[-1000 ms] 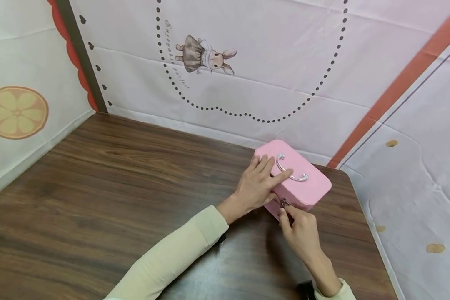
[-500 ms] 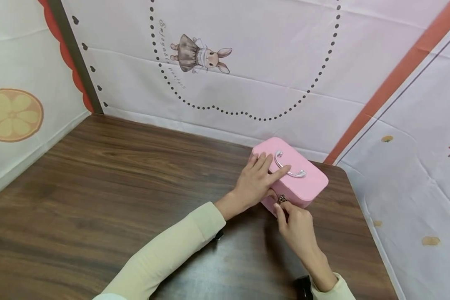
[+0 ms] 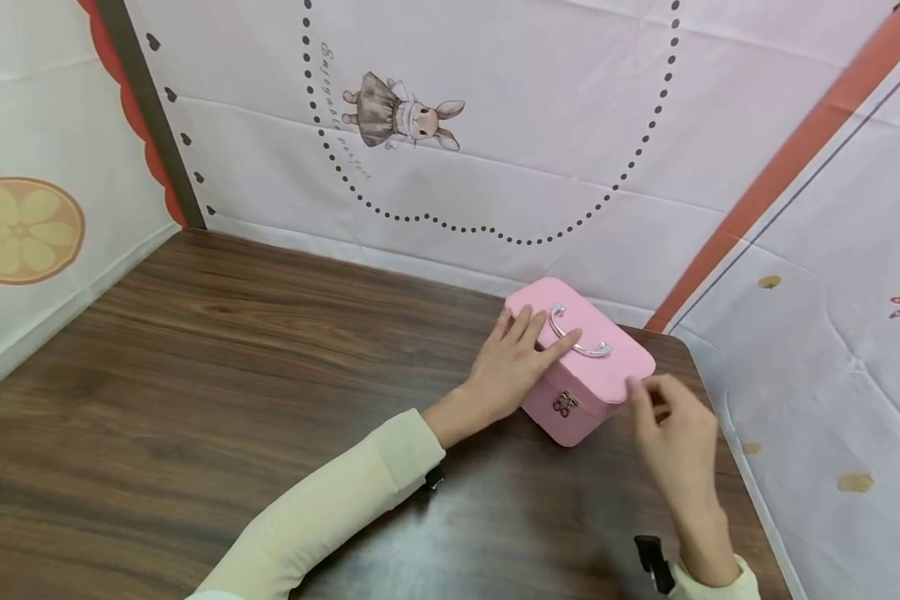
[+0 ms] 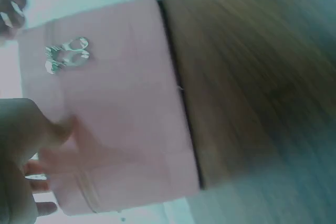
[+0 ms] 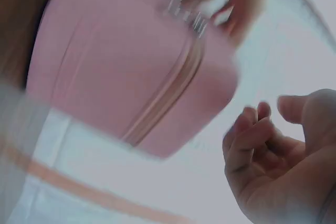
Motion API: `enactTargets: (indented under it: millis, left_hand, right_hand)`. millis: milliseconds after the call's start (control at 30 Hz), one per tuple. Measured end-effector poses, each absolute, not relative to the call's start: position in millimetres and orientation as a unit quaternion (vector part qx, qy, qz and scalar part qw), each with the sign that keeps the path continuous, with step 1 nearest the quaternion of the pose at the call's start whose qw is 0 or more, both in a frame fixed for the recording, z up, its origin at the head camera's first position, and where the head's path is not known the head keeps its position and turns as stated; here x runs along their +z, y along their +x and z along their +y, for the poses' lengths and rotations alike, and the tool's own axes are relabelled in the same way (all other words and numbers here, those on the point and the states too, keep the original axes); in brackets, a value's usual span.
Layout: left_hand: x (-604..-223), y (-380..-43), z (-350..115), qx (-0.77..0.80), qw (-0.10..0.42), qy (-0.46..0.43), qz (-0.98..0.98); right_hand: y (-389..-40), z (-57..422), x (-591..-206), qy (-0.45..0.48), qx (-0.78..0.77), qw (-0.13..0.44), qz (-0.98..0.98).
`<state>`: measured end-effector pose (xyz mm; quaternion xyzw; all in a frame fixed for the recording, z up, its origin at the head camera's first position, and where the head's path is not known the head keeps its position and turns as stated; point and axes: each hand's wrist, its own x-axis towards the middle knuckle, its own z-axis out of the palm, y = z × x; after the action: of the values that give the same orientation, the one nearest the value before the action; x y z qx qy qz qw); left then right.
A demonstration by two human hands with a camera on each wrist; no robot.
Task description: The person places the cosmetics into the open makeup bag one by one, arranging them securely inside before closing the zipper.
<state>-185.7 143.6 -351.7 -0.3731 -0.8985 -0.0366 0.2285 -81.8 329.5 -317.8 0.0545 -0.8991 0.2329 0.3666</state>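
A small pink case (image 3: 592,367) stands on the table with its lid down and a silver curved handle (image 3: 576,337) on top. On its front sits a metal clasp (image 3: 565,403), now uncovered. My left hand (image 3: 504,367) rests on the case's left part, fingers spread over the lid; in the left wrist view its thumb (image 4: 60,131) lies against the front. My right hand (image 3: 678,437) is off the clasp, by the case's right corner. The right wrist view shows its fingers (image 5: 244,148) loosely bent, apart from the case, with nothing between them.
The brown wooden table (image 3: 255,400) stretches to the left and front. A printed white cloth (image 3: 525,125) hangs right behind the case, and another cloth wall (image 3: 817,400) borders the table's right edge.
My right hand has let go of the clasp and moved right, past the case's front corner. My left hand has stayed on the case, which stands in the same place.
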Motion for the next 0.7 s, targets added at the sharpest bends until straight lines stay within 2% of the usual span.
enactTargets:
  millis: [67,133,267,400,600,700]
  left_hand:
    - [-347.3,-177.4,145.2,-0.04,0.238,-0.374,-0.895]
    - [-344.0,-168.3,148.4,-0.056,0.262,-0.376,-0.887]
    - [-343.6,-152.4,161.1,-0.088,0.307,-0.388,-0.864]
    - [-352.3,-145.9,173.8,-0.083,0.319,-0.411,-0.85]
    - [-362.7,-149.1,179.2,-0.09,0.36,-0.401,-0.838]
    - [-362.8,-149.3,178.9,-0.101,0.363,-0.393,-0.839]
  right_hand:
    - [-89.7,342.1,-316.6,0.021,0.253,0.376,-0.891]
    - [-99.4,352.7,-318.1,-0.007,0.269,0.36,-0.893]
    - [-116.6,368.0,-325.3,-0.018,0.306,0.281,-0.91]
    - [-120.1,374.4,-334.8,-0.01,0.323,0.221,-0.92]
    - [-115.9,373.0,-335.6,0.002,0.291,0.239,-0.926]
    - [-113.9,372.3,-333.6,0.009,0.27,0.25,-0.93]
